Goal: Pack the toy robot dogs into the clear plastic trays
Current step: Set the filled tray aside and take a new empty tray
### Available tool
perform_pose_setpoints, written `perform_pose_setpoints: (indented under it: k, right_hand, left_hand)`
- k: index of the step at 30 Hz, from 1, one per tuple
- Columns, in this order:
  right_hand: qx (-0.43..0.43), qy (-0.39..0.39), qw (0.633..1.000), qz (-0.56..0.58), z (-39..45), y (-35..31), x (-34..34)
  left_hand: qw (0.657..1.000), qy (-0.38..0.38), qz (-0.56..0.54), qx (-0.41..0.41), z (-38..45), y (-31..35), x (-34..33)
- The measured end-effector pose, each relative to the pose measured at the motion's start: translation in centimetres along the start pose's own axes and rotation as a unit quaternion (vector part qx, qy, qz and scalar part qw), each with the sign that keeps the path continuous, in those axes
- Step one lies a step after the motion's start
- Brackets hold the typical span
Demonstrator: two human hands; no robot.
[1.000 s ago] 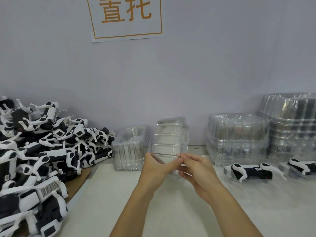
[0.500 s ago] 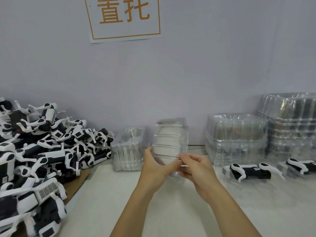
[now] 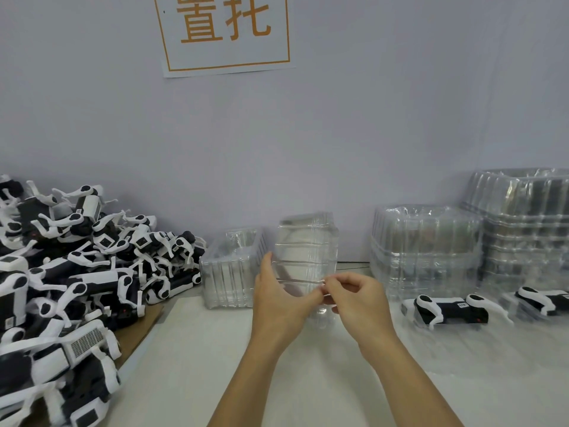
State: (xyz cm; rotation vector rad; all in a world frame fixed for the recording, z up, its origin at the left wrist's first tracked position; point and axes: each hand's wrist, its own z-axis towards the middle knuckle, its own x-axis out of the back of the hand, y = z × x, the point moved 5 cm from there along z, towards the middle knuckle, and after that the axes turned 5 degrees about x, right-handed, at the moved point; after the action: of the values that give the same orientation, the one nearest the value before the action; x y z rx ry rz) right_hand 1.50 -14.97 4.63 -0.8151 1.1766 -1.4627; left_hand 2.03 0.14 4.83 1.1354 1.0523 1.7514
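packing workshop | toy dog heap (image 3: 77,272) | tray stacks (image 3: 425,251)

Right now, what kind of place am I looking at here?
Probably a packing station in a toy factory: a big heap of toy dogs, stacks of clear trays by the wall, and a sign above the table.

Soft, even light fills my view, casting barely any shadows on the worktop (image 3: 308,380). Glare streaks the stacked clear trays (image 3: 425,251). Edges bow outward; everything looks slightly soft.
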Motion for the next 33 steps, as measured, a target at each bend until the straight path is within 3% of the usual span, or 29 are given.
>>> perform_pose_setpoints:
  k: [12,19,27,33]
  right_hand:
    - [0.032,0.032,0.999,-0.006,0.2,-0.5,0.6]
    - [0.012,0.096,0.995,0.019,1.5,-0.7,3.9]
    - [-0.018,0.084,0.996,0.035,1.9,0.0,4.3]
    - [0.073,0.101,0.992,-0.002,1.9,-2.8,5.4]
  left_hand:
    - [1.0,0.016,-0.018,-0.001,0.8,-0.4,0.3]
    - [0.995,0.047,-0.074,0.045,1.7,-1.8,2.3]
    - [0.994,0.051,-0.087,0.037,1.7,-2.0,2.3]
    - [0.992,0.073,-0.102,0.002,1.6,-1.4,2.8]
